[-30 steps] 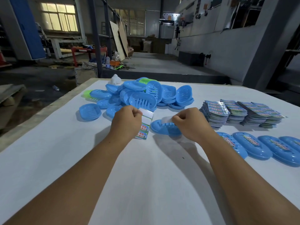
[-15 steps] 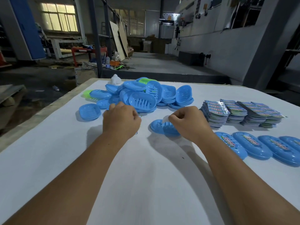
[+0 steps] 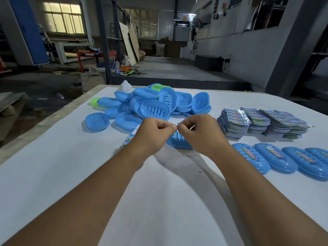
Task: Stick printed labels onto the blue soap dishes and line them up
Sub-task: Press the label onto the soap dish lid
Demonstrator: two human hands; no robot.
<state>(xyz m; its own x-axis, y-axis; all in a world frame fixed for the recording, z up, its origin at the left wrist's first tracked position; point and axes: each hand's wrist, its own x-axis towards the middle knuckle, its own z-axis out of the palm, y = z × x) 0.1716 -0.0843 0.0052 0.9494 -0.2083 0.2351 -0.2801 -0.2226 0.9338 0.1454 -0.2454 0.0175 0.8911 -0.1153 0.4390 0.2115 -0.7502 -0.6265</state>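
**Hands meet to peel a label**

My hands have drawn together since a moment ago. My left hand (image 3: 154, 134) and right hand (image 3: 198, 133) pinch a label (image 3: 130, 138) above a blue soap dish (image 3: 178, 142). I should peel slowly, then centre it. The desk (image 3: 159, 201) lies open toward me; the finished row (image 3: 276, 158) sits right.

Hands hide most of one soap dish (image 3: 179, 142).

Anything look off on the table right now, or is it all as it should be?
Two green soap dishes sit mixed into the pile of blue soap dishes, one at its left edge, one at the far top. A small white object lies behind the pile. The labelled row at right looks orderly.
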